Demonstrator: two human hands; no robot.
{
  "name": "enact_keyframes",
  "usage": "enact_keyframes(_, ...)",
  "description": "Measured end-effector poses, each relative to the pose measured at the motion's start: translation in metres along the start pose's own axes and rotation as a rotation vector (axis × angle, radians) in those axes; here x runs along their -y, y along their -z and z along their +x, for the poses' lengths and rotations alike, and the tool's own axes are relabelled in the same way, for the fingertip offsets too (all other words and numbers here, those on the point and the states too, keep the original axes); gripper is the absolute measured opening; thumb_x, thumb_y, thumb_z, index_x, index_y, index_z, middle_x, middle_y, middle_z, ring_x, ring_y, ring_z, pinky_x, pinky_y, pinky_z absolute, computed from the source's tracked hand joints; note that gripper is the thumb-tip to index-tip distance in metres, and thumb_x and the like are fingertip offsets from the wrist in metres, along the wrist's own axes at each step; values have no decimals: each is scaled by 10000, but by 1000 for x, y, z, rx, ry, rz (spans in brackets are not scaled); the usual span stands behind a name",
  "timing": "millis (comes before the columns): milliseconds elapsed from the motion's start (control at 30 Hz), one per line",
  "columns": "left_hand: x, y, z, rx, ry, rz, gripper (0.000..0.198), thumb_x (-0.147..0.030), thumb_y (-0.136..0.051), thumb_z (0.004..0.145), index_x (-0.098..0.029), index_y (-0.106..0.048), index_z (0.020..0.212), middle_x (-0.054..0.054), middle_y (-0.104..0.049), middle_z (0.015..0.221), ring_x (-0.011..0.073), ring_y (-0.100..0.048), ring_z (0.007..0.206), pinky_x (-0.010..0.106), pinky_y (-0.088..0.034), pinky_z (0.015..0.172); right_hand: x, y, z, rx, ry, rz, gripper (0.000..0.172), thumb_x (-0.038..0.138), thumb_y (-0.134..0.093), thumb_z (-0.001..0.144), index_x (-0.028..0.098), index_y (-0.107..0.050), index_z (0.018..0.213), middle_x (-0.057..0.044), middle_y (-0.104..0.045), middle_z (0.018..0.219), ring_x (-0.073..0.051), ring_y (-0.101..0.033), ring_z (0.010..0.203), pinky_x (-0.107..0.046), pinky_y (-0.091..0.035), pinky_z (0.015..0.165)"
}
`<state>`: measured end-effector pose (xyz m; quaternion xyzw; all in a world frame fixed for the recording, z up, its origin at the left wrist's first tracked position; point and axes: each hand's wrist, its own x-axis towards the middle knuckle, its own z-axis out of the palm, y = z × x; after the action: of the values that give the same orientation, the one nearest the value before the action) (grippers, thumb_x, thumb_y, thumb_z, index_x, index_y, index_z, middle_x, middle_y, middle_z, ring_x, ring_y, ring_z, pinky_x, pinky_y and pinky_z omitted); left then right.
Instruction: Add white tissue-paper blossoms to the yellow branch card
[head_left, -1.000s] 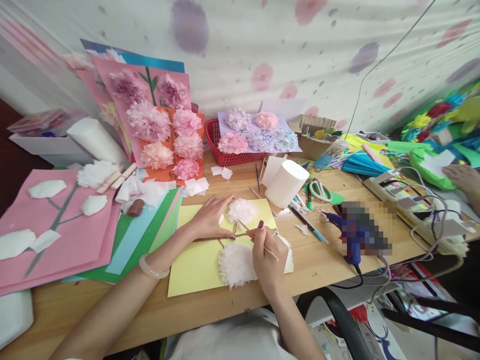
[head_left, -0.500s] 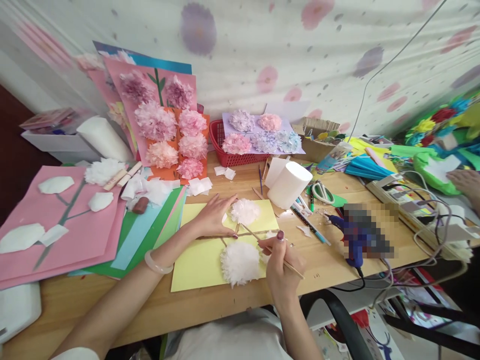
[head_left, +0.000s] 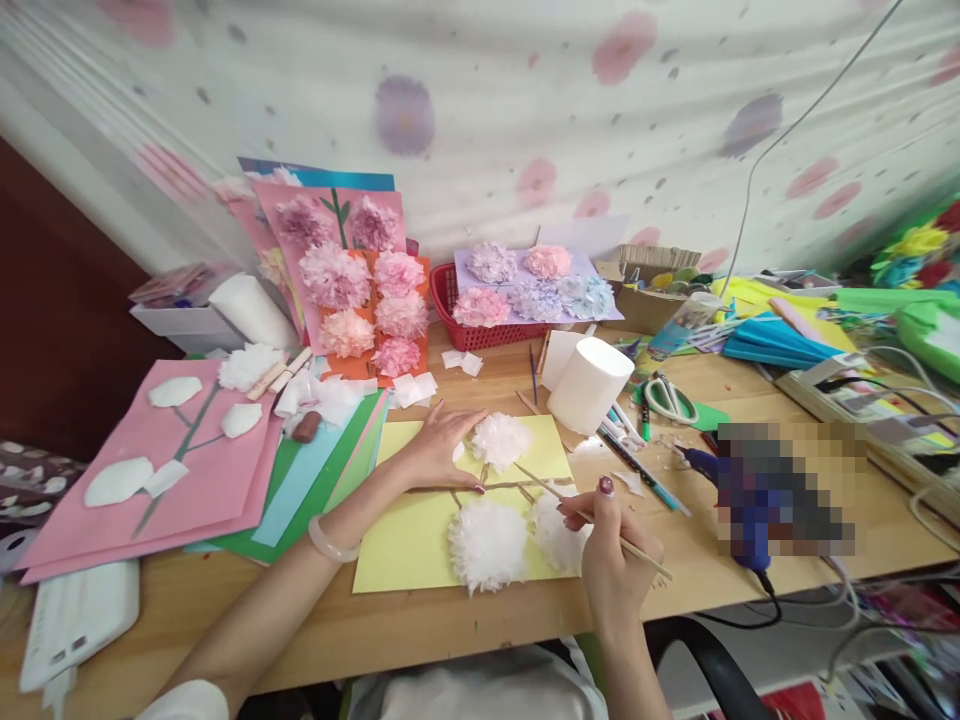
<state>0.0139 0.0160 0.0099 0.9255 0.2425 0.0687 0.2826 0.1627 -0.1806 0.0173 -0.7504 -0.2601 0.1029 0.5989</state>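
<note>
A yellow card (head_left: 409,535) lies on the wooden table (head_left: 420,625) in front of me. Three white tissue flowers sit on it: one at the top (head_left: 500,440), one at the lower middle (head_left: 487,543), one at the lower right (head_left: 556,530). Thin brown twig stems (head_left: 517,485) run between them. My left hand (head_left: 442,450) lies flat on the card, fingers spread, pressing the stem beside the top flower. My right hand (head_left: 615,560) pinches a thin wooden stick (head_left: 577,510) whose tip reaches toward the stems.
A white paper roll (head_left: 589,383), pens and green scissors (head_left: 664,395) lie behind the card. A blue glue gun (head_left: 739,510) rests at the right. Pink cards with flowers (head_left: 352,275), a red basket (head_left: 457,310) and stacked coloured sheets (head_left: 217,470) fill the left and back.
My right hand with the stick has drawn back to the right, off the flowers, uncovering the lower right flower. The left hand stays pressed on the card. The view has shifted.
</note>
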Motion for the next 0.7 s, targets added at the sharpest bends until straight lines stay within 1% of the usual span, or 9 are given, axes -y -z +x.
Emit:
enact_keyframes(133, 3, 11, 0, 16, 16, -35, 1102, -487, -851, 611, -273, -299, 1540, 135, -515, 1492, 354, -390, 1426, 587, -188, 1193, -7, -4, 5, -26, 67, 72, 612, 636, -470, 924, 177, -687, 582, -53, -636, 553, -177, -586, 534, -304, -451, 551)
enact_keyframes(233, 22, 47, -7, -32, 34, -5, 721, -395, -772, 705, -295, -546, 1382, 78, -608, 1406, 308, -516, 1323, 474, -373, 1109, -18, -6, 9, -79, 63, 187, 589, 632, -521, 894, 179, -669, 546, -55, -623, 539, -169, -555, 498, -288, -421, 475)
enact_keyframes(300, 40, 81, -21, -158, 135, 96, 375, -316, -660, 780, -264, -708, 1149, 61, -729, 1202, 285, -631, 1150, 428, -436, 1026, -27, -6, 12, -105, 28, 236, 576, 634, -558, 867, 178, -659, 529, -60, -620, 534, -161, -527, 464, -271, -366, 406)
enact_keyframes(333, 50, 98, -30, -264, 229, 164, 304, -289, -601, 808, -234, -735, 1076, 73, -761, 1086, 284, -660, 1062, 419, -459, 974, -30, -6, 13, -110, 14, 248, 572, 635, -571, 856, 177, -658, 525, -63, -619, 533, -158, -517, 454, -266, -339, 383)
enact_keyframes(400, 70, 128, -50, -464, 439, 332, 279, -276, -569, 799, -196, -751, 995, 96, -767, 950, 310, -668, 953, 432, -465, 901, -35, -6, 13, -114, 2, 251, 565, 630, -582, 848, 177, -654, 519, -65, -614, 530, -157, -506, 445, -264, -306, 360)
enact_keyframes(467, 87, 146, -69, -516, 577, 431, 260, -344, -592, 781, -191, -754, 915, 102, -753, 859, 338, -651, 923, 425, -460, 833, -34, -5, 11, -134, 9, 243, 553, 606, -582, 858, 182, -640, 507, -61, -603, 525, -154, -490, 436, -270, -295, 356)
enact_keyframes(600, 102, 144, -76, -537, 628, 365, 374, -448, -481, 865, -211, -663, 639, 61, -705, 705, 262, -634, 797, 346, -451, 765, -21, -6, 5, -148, 87, 246, 517, 515, -549, 907, 191, -629, 512, -55, -590, 547, -155, -480, 464, -293, -334, 408)
enact_keyframes(667, 100, 131, -64, -501, 518, 310, 390, -440, -469, 881, -211, -651, 623, 64, -715, 758, 253, -632, 840, 355, -454, 838, -15, -7, 3, -146, 130, 256, 507, 482, -546, 914, 193, -626, 505, -53, -582, 545, -160, -488, 474, -304, -348, 430)
enact_keyframes(700, 97, 122, -56, -474, 431, 295, 301, -417, -533, 847, -214, -680, 680, 69, -732, 850, 262, -633, 914, 376, -446, 903, -13, -7, 2, -156, 144, 261, 500, 471, -554, 909, 193, -625, 500, -51, -578, 539, -160, -492, 473, -305, -346, 430)
